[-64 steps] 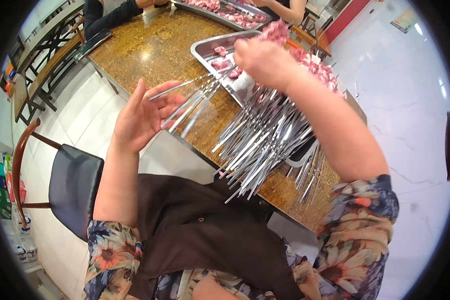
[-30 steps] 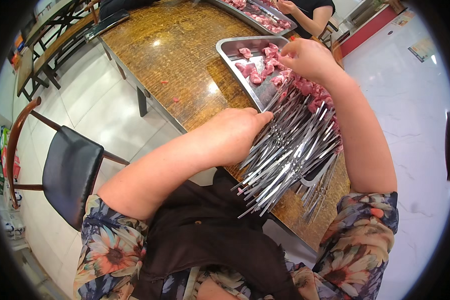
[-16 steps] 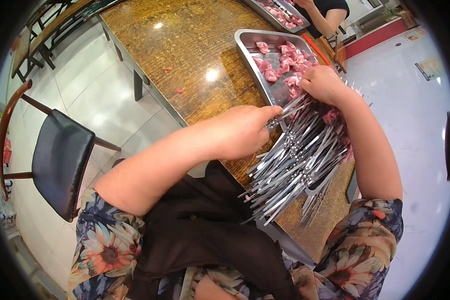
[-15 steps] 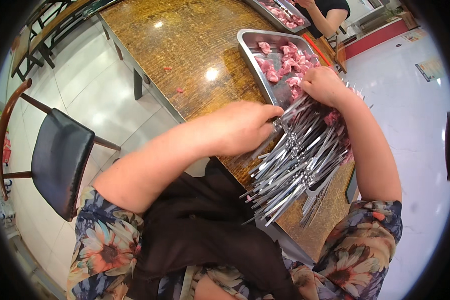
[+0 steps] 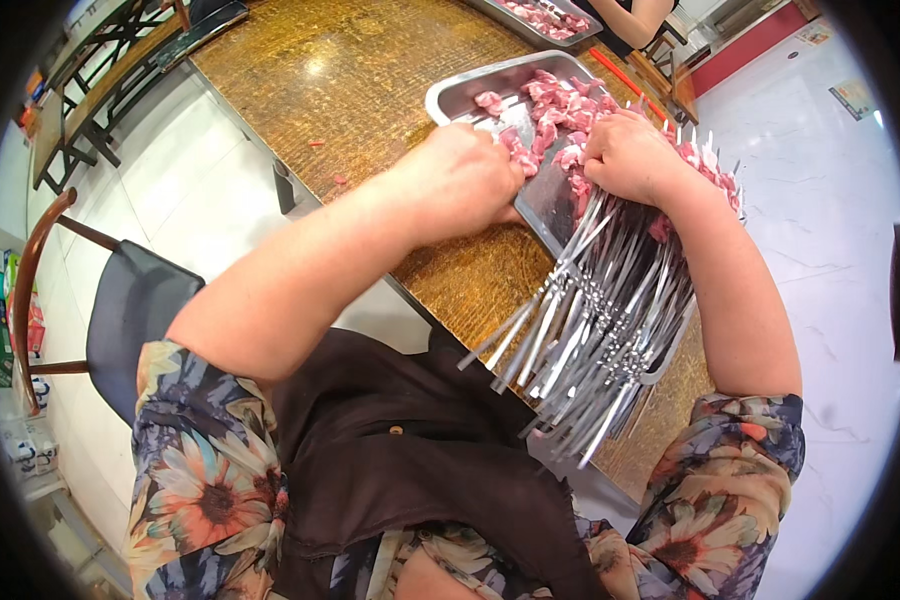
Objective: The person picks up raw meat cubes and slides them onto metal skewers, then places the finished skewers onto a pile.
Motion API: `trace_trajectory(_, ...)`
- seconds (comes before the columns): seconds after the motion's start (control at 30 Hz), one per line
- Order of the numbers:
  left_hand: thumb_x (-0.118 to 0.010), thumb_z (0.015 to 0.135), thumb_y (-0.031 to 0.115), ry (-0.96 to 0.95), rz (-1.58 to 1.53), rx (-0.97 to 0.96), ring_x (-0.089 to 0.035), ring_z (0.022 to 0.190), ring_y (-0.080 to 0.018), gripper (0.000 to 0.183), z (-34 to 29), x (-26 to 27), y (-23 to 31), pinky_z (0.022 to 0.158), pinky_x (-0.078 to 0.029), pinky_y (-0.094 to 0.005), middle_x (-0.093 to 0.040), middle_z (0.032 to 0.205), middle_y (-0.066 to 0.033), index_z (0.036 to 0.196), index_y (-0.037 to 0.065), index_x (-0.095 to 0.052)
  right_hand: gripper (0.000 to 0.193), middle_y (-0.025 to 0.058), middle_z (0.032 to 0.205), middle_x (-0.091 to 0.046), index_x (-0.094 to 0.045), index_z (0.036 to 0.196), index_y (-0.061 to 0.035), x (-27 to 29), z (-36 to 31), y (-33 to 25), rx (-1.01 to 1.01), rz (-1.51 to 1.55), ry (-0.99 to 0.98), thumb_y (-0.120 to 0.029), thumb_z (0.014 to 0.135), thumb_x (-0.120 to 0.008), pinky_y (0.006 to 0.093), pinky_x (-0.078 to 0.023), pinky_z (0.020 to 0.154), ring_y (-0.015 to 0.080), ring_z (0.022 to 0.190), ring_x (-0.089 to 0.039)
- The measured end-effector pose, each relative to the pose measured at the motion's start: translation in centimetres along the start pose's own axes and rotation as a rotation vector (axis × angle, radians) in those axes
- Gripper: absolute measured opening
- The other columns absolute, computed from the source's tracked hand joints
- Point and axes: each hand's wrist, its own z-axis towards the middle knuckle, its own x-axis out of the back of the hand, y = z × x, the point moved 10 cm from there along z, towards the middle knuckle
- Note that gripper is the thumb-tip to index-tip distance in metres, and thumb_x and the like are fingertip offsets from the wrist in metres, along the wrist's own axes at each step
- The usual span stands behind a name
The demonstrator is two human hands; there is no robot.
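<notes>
My left hand point(image 5: 465, 178) is closed on the near left rim of a metal tray point(image 5: 448, 88), thumb on the outside. Loose pieces of raw pink meat point(image 5: 560, 98) lie in the tray. My right hand point(image 5: 625, 158) is curled over the tray's right part, beside the meat; what its fingers hold is hidden. Below it fans a large heap of flat metal skewers point(image 5: 610, 300), their twisted handles toward me and overhanging the table's near edge. Threaded meat point(image 5: 710, 165) shows on the skewers' far ends, to the right of my right hand.
The wooden table point(image 5: 370, 70) has small red scraps on it. A second tray of meat point(image 5: 545, 18) stands at the far end, near another person's arm point(image 5: 635, 22). A red stick-like strip point(image 5: 630, 82) lies behind my tray. A dark chair point(image 5: 135, 320) stands at the left.
My left hand has gone from the skewer handles to the tray's rim, farther left and away from me. The tray has shifted left. The skewer handles lie slightly farther right; the view has turned a little.
</notes>
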Motion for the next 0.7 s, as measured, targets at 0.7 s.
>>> trace_trajectory(0.7, -0.066, 0.075, 0.028, 0.524, -0.12, 0.012, -0.053, 0.063, -0.0214, 0.024, -4.4, 3.6, 2.5, 0.057, -0.042, -0.0322, -0.046, 0.071, -0.0048, 0.073, 0.008, -0.053, 0.015, 0.0088, 0.091, -0.06, -0.064, 0.074, -0.0052, 0.4, 0.5, -2.3, 0.184, -0.068, 0.25, -0.005, 0.062, -0.056, 0.0381, -0.031, 0.103, 0.0247, 0.106, -0.051)
